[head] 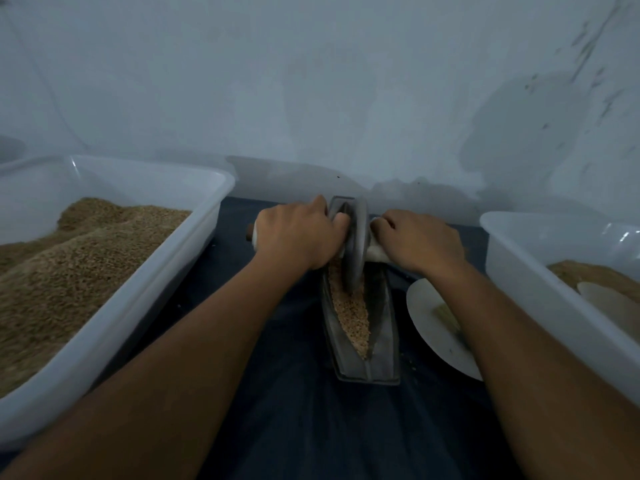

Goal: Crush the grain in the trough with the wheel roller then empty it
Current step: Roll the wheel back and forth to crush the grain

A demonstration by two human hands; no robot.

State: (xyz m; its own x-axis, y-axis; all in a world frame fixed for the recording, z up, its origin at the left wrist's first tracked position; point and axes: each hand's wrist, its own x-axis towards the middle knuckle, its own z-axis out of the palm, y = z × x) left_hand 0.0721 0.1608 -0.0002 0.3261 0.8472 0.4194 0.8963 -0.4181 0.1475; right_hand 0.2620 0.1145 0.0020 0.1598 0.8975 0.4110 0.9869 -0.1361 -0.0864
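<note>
Both arms are stretched forward. The left hand (298, 234) and right hand (419, 240) are each curled tight round the cloth-wrapped axle (375, 252) on either side of the wheel roller (356, 244), which stands at the trough's (382, 299) 12 o'clock end. Grain (349, 311) lies along the groove. A grain-filled tub (114, 258) is set at 9 o'clock, another tub (526, 271) at 3, and a plate (429, 317) lies between that tub and the trough.

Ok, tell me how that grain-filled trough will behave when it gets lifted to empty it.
The trough looks like thick metal, so probably stiff and heavy for its size. Being long and narrow, it may tip sideways. The grain lies loose, so it will likely slide toward whichever end dips.
</note>
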